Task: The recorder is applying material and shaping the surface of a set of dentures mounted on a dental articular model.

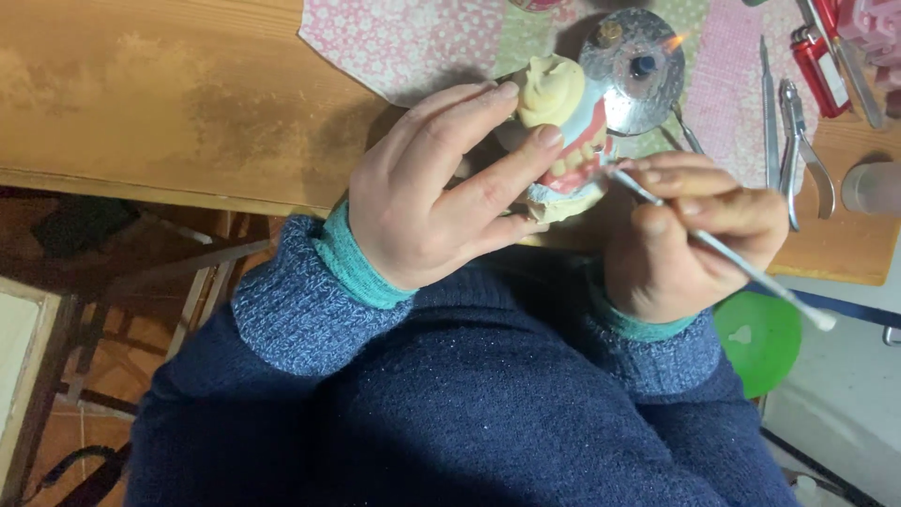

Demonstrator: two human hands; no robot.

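Observation:
My left hand (441,188) grips a dental model (563,122), a cream plaster cast with pink wax gums and a row of teeth, held up over the table edge. My right hand (690,235) holds a thin metal carving tool (723,249) like a pen. Its tip touches the pink wax beside the teeth. Both wrists wear dark blue knit sleeves with teal cuffs.
A small metal burner (636,66) with a lit flame stands just behind the model on a patchwork cloth (413,42). Pliers (802,141), slim metal tools and a red lighter (817,66) lie at the right on the wooden table (169,94). A green stool seat (762,338) sits below right.

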